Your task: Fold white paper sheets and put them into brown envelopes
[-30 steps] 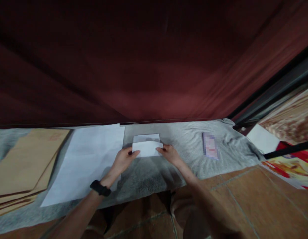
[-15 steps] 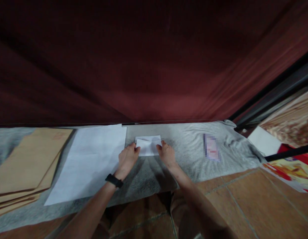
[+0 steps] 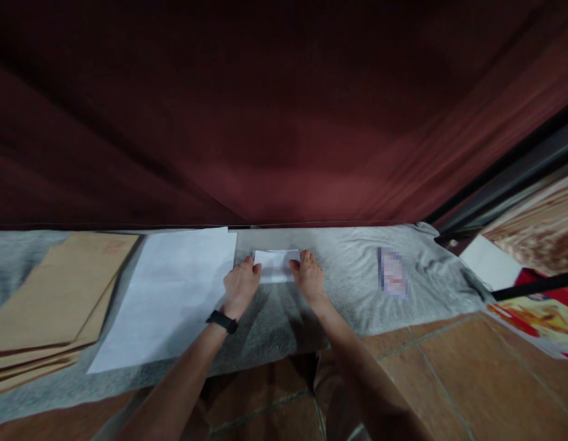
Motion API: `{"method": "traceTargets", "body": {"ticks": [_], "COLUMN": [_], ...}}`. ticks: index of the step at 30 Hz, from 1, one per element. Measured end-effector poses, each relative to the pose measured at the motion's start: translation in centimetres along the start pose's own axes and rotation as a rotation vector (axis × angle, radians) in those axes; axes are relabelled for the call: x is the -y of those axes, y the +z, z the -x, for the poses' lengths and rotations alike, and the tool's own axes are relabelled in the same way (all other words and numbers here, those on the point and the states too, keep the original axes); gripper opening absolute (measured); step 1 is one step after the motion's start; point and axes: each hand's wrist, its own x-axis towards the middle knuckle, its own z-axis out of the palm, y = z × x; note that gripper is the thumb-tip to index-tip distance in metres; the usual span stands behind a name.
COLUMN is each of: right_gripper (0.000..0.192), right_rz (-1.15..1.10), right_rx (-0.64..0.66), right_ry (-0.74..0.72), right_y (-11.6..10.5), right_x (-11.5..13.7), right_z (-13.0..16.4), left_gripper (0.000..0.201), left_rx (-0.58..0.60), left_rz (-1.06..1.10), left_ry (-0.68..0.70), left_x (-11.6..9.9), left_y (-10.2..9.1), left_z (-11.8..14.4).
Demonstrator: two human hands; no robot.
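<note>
Head view: a small white folded sheet of paper [image 3: 277, 266] is being pressed flat on a grey cloth [image 3: 348, 269] spread over a reddish tiled floor [image 3: 472, 367]. The left hand [image 3: 240, 286], above a black wristband [image 3: 222, 321], is being laid palm-down on the sheet's left end; the right hand [image 3: 308, 278] is being laid on its right end. Both hands are being held with fingers extended and resting on the paper, nothing being pinched or enclosed. The step in hand is judged to be the flattening of a fold; the next move is judged to call for even pressure being drawn along the crease while the edges are being kept aligned. A large white sheet [image 3: 169, 294] is lying just left of the hands, and a stack of brown envelopes [image 3: 49, 300] further left is being cut off by the frame. The crease itself is being hidden beneath the fingers; a small printed card [image 3: 392, 272] to the right is blurred beyond reading.
</note>
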Motion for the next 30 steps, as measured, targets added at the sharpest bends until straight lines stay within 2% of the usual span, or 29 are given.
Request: {"method": "traceTargets", "body": {"ticks": [9,14,18,23,30], "right_gripper": [0.031,0.030,0.034,0.041,0.051], "right_rz": [0.015,0.047,0.034,-0.088,-0.036], "right_rx": [0.001,-0.060,-0.092,-0.007,0.015], "right_ry": [0.005,-0.042,-0.150,-0.413,-0.409], "right_y": [0.3,-0.2,-0.1,1.5,2.9], "right_x": [-0.1,0.3,1.2,2.4,2.6], "right_z": [-0.4,-0.2,0.3,1.0,2.0], "left_gripper": [0.038,0.041,0.042,0.045,0.046], "left_rx": [-0.028,-0.067,-0.084,-0.094,-0.091], "left_rz": [-0.009,-0.027,-0.032,-0.035,-0.041], "left_ry": [0.004,0.014,0.058,0.075,0.066], "left_x": [0.0,-0.1,0.0,0.3,0.1], "left_y": [0.5,0.7,1.0,1.1,1.2], "left_z": [-0.3,-0.3,-0.3,-0.5,-0.4]}}
